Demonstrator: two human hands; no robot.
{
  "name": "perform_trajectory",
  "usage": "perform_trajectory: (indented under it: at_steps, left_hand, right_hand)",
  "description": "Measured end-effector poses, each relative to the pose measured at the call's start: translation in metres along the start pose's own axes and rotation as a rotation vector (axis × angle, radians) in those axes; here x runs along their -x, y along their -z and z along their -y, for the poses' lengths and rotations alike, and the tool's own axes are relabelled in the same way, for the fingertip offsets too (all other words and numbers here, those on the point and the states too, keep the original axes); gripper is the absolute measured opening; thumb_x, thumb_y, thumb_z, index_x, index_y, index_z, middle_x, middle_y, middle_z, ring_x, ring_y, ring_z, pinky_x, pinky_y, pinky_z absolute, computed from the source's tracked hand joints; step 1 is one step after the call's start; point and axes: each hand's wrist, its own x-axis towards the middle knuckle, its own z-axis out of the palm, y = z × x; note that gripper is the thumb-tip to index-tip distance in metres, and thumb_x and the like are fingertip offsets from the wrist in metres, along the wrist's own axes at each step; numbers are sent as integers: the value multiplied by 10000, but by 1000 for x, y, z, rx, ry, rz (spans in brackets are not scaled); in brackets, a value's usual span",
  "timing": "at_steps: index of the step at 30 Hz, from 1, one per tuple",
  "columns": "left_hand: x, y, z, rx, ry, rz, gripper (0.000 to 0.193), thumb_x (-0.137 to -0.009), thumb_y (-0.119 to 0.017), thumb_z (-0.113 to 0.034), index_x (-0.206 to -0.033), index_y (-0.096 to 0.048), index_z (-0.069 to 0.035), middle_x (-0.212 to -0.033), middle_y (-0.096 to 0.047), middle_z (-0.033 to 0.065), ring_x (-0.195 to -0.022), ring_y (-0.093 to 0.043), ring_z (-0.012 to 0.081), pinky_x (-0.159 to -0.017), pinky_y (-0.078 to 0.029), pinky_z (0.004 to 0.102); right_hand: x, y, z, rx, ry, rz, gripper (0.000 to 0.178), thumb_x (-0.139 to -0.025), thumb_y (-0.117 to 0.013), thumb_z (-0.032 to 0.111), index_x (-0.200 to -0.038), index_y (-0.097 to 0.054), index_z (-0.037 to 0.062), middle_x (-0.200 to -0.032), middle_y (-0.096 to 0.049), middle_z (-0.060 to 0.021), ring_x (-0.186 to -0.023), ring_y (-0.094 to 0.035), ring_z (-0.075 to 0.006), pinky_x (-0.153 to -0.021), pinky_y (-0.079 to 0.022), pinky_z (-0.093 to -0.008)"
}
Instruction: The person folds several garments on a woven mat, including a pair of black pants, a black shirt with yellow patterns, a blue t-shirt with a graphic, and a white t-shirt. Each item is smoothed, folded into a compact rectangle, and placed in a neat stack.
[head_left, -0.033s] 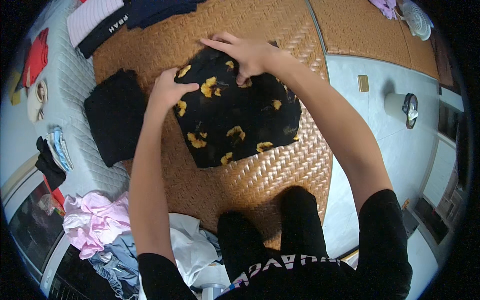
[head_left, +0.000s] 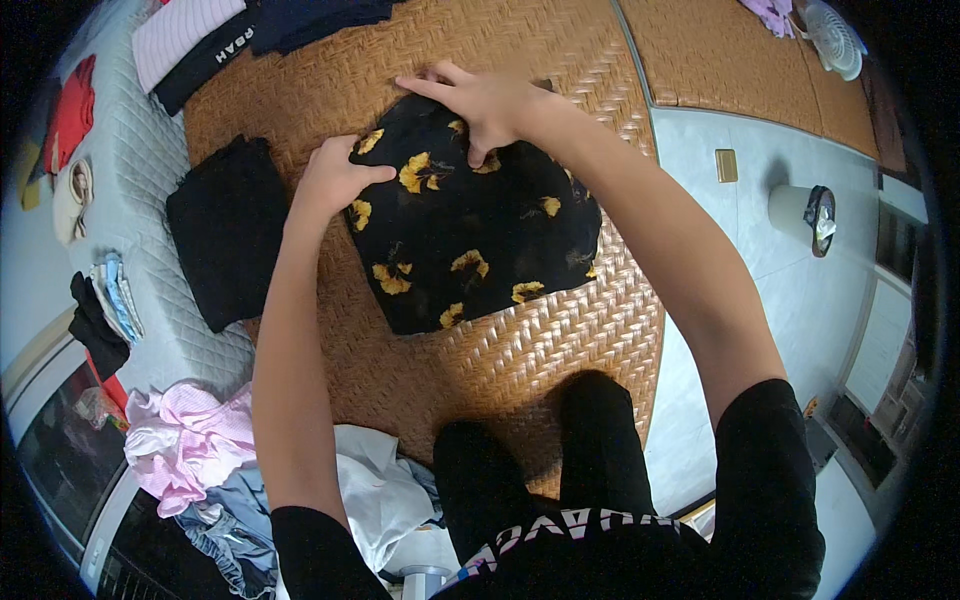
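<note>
A folded black garment with yellow flower print [head_left: 440, 235] lies flat on the woven mat [head_left: 400, 390]; whether it is a shirt or a skirt I cannot tell. At its far left corner rests my left hand [head_left: 335, 182], thumb stretched across the cloth and apart from the fingers, which lie along the edge. My right hand [head_left: 485, 108] is spread over the far edge, its thumb pressed on the fabric and its fingers reaching left. Just left of my left hand, a folded plain black garment [head_left: 228, 235] lies on the mat.
Folded clothes, among them a striped pale one [head_left: 185, 28] and a dark navy one [head_left: 320, 20], line the far left. A quilted pale cover [head_left: 150, 220] runs along the left. Pink clothing [head_left: 190, 440] and white cloth [head_left: 375, 490] lie near left. A bin [head_left: 795, 208] stands right.
</note>
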Motion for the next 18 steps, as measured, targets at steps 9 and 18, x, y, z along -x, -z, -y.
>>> perform_trajectory:
  at_steps: [9,18]
  left_hand:
    - [19,17,0,-150,-139,165,768,-774,-783,-438,-1305,-513,47,-1323,-522,209,-1224,-505,297,-1040,-395,359]
    - [89,74,-59,-387,-465,-289,468,-808,-781,-299,-1083,-608,39,-970,-677,158,-917,-652,251,-801,-505,334]
  right_hand:
    - [27,-8,-15,90,55,43,521,-723,-769,206,-1195,-630,35,-1192,-625,-157,-1141,-573,-331,-944,-476,-427]
    - [85,81,18,80,88,-154,336,-836,-642,198,-1106,-579,8,-960,-647,-216,-907,-639,-372,-772,-505,-426]
